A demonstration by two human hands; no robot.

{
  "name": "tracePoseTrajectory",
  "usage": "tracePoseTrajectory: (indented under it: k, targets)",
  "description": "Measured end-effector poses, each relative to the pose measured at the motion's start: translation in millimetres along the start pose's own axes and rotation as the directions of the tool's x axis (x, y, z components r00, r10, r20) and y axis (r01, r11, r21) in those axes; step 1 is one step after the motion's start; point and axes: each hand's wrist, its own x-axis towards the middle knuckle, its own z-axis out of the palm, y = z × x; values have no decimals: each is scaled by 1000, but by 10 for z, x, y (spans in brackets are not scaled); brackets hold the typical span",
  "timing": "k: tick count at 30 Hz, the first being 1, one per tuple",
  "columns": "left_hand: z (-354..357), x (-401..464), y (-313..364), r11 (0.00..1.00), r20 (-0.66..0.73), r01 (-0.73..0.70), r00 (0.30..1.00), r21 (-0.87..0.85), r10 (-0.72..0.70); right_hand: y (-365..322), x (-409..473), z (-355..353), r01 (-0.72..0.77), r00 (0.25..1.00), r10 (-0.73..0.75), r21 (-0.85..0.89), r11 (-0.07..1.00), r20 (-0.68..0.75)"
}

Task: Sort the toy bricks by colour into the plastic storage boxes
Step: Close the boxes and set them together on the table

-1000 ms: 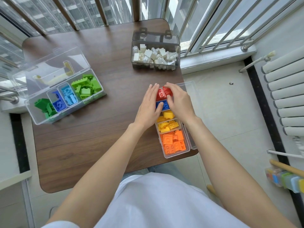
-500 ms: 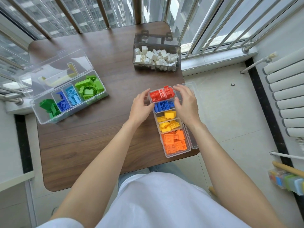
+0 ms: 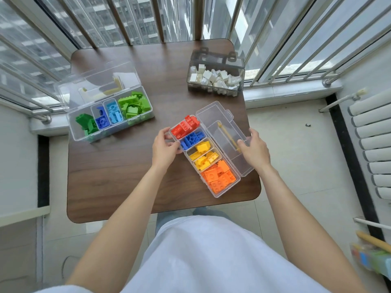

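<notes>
A clear divided box (image 3: 236, 182) lies slantwise at the table's right edge, holding red bricks (image 3: 185, 126), blue bricks (image 3: 192, 139), yellow bricks (image 3: 203, 154) and orange bricks (image 3: 220, 178) in separate compartments. My left hand (image 3: 165, 147) grips the box's left wall beside the red and blue compartments. My right hand (image 3: 255, 149) holds the outer edge of the box's hinged lid (image 3: 220, 121), which lies open past the table edge. A second clear box (image 3: 148, 115) at the left holds green bricks (image 3: 133, 104), blue ones and light blue ones.
A dark-tinted box (image 3: 215, 89) of white bricks stands at the table's back right. The brown table (image 3: 118, 170) is ringed by metal window railings. A radiator (image 3: 374, 144) is on the right wall. Coloured items lie on the floor at the lower right.
Both hands left the red compartment. The left hand moved to the box's left wall, the right hand swung out to the lid's edge. The box turned slightly slantwise.
</notes>
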Motion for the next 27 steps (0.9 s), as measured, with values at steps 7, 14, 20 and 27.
tracePoseTrajectory:
  k: [7,14,20,27]
  targets:
    - [-86,-250,-137,980,-33,48,998,-194,-55,-324,-266,-188,380,899,-384,-61,923,-210]
    - [-89,-330,-111,907,27,159,986,-390,-162,-359,-844,381,589,784,-618,-241,771,-63]
    - [-185,-246,-166,971,40,134,991,-197,-128,-272,-898,608,610,764,-644,-280,741,-40]
    - [-229,-187,-121,1000,119,-2,993,-16,4,-251,-859,601,599,761,-649,-376,707,-9]
